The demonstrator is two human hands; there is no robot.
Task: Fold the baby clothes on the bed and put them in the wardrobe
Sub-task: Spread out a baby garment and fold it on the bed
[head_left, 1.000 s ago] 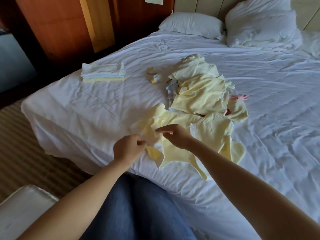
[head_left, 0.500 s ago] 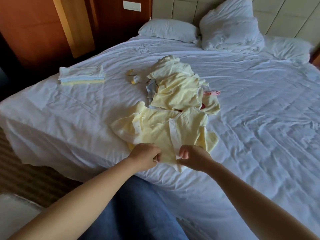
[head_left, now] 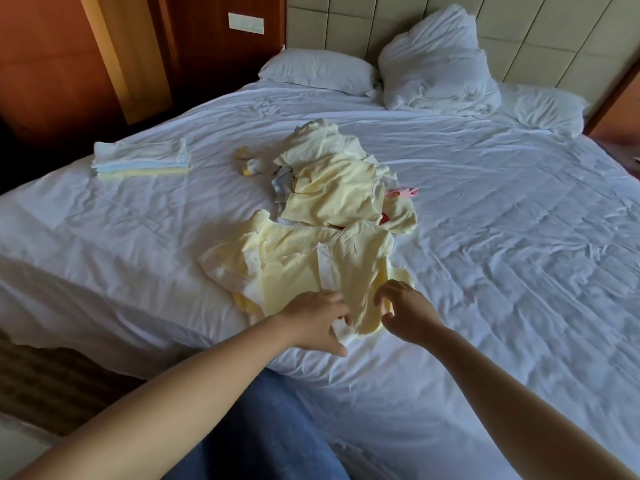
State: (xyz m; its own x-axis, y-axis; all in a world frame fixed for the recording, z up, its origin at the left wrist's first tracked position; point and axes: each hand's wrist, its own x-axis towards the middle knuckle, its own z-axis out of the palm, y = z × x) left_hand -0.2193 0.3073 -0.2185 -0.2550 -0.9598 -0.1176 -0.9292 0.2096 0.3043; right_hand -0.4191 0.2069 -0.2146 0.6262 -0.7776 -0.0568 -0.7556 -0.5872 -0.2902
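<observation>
- Nearest the viewer, a knee in blue jeans presses against the near edge of the bed, and two bare forearms reach forward over the white sheet.
- The left hand holds the near hem of a pale yellow garment. Its fingers lie fairly straight on top with the thumb beneath, pinching the cloth.
- The right hand, just to the right, has its fingers curled around the same hem at the right corner.
- A second ago this garment was a crumpled bunch under the hands. Half a second ago both hands had it by the hem. It now lies mostly spread out, front up, with a white button strip running down its middle. The left sleeve is rumpled.
- This suggests the garment is nearly flat enough to fold, though no fold has been made in it yet.
- Just beyond it, near the middle of the bed, lies a loose heap of clothes, mostly yellow with bits of pink and blue, unfolded.
- Farther left sits a neat folded stack, white, blue and yellow.
- At the far end are white pillows; dark wooden panels stand at far left. Whether these are the wardrobe cannot be told.
</observation>
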